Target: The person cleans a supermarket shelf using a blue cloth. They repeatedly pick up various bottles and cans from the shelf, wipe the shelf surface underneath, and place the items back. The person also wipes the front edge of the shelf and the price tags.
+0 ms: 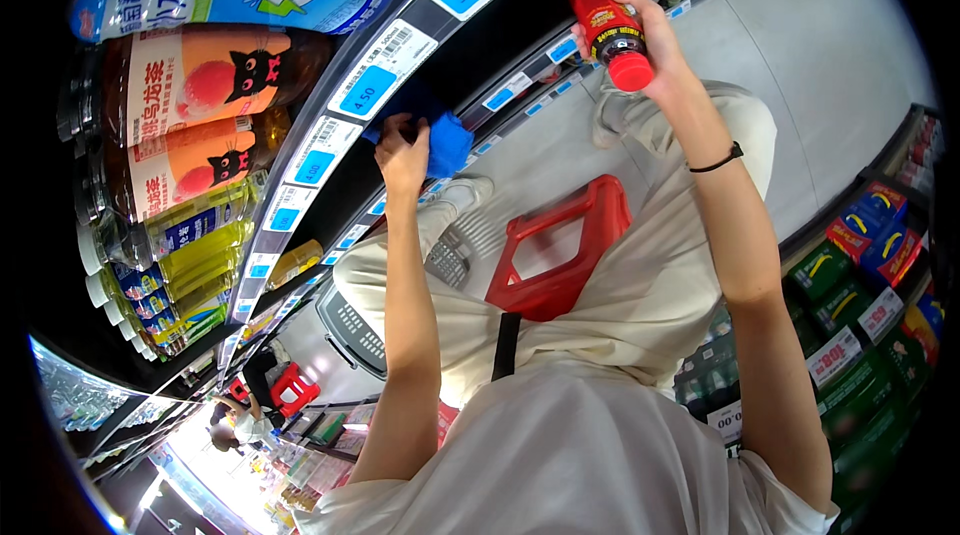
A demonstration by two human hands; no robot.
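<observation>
My right hand (649,39) grips a red-labelled plastic bottle (596,6) with a red cap, tilted cap towards me, near the shelf's end at the top. On the dark shelf under the upper row of price tags, my left hand (405,152) holds a crumpled blue cloth (448,147). Part of the cloth and some fingers are hidden in the shelf's shadow. A price rail (360,88) runs just left of this hand, and oolong tea bottles (202,84) stand on the shelf behind it.
Between my legs is a red plastic stool (555,250). A grey basket (352,328) stands on the floor at the lower left. Green drink cartons (862,385) are stacked at the right. Farther down the aisle is another person (251,426) near a red stool (294,390).
</observation>
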